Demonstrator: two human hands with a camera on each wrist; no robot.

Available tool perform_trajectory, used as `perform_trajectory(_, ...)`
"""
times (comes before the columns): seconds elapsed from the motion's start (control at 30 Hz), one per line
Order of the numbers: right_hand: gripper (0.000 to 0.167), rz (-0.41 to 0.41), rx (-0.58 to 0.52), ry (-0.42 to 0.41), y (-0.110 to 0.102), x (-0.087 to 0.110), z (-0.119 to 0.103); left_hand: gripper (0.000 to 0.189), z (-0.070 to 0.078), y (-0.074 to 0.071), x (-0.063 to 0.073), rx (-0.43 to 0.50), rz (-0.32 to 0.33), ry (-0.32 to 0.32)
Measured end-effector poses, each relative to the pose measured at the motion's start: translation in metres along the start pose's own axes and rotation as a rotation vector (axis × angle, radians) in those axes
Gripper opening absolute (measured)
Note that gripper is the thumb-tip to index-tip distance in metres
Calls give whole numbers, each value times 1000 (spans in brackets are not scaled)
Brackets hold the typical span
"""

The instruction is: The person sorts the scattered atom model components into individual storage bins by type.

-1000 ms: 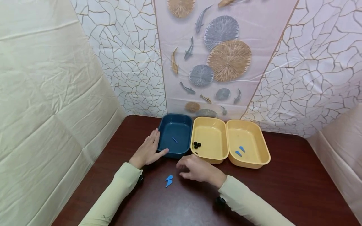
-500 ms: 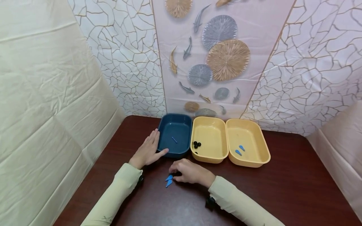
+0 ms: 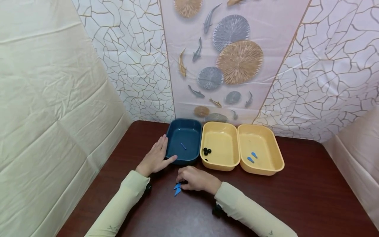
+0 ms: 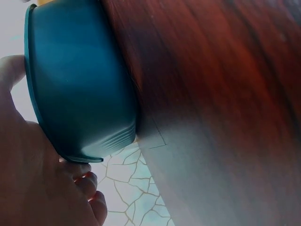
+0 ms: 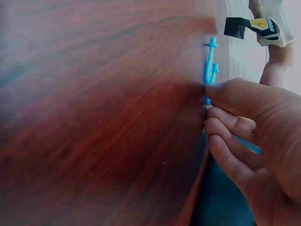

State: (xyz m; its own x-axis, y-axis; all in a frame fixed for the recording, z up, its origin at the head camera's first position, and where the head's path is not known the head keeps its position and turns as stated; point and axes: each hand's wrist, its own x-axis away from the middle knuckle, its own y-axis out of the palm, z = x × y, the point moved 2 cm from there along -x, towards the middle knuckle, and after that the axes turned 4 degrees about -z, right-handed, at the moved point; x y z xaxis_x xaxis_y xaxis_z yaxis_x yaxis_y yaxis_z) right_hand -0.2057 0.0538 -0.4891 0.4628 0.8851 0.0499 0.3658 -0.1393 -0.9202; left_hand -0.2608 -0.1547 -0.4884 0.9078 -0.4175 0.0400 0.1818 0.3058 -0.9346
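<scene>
My left hand (image 3: 154, 159) rests along the left side of a dark blue tray (image 3: 186, 134), fingers straight and thumb at the near rim. The left wrist view has that hand (image 4: 35, 174) against the tray's outer wall (image 4: 80, 75). Two small flat blue teardrop-shaped pieces lie together on the table; the nearer is the lower piece (image 3: 177, 191). Above it, my right hand (image 3: 196, 179) has its thumb and forefinger at the upper piece (image 3: 177, 186), seemingly pinching its end. In the right wrist view, the thumb partly hides the blue pieces (image 5: 210, 61).
A thin blue stick (image 3: 183, 146) lies in the blue tray. To its right stand a yellow tray (image 3: 220, 136) with several black balls (image 3: 207, 151), and another yellow tray (image 3: 257, 138) holding two blue teardrop pieces (image 3: 250, 159). A patterned cloth (image 3: 142, 72) hangs behind the table.
My right hand has moved left and down from beside the trays to the blue pieces on the table, its fingers closing in. The left hand stays at the blue tray.
</scene>
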Motion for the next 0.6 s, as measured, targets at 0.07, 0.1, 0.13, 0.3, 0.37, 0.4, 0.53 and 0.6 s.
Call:
perform_trajectory(0.07,13,-10,-3,8,0,-2,2,103,0,0,0,-1,0,0)
perform_trajectory(0.1,12,-13,-13,14,0,-2,2,103,1,0,0,-1,0,0)
perform_trajectory(0.13,9,-14,-20,22,0,-3,3,103,1,0,0,-5,-3,-3)
perform_trajectory(0.3,9,-12,-73,73,0,-3,6,103,2,-1,0,-13,0,-5)
perform_trajectory(0.37,14,-10,-85,81,1,-3,6,103,1,-1,0,-12,5,-2)
perform_trajectory(0.4,16,-8,-87,81,0,-3,6,103,1,-1,-1,-12,6,-2)
perform_trajectory(0.53,20,-12,-77,63,-2,-5,5,102,1,0,-1,-9,9,-2)
perform_trajectory(0.6,17,-18,-79,60,-3,-6,5,102,1,0,-1,-9,10,-3)
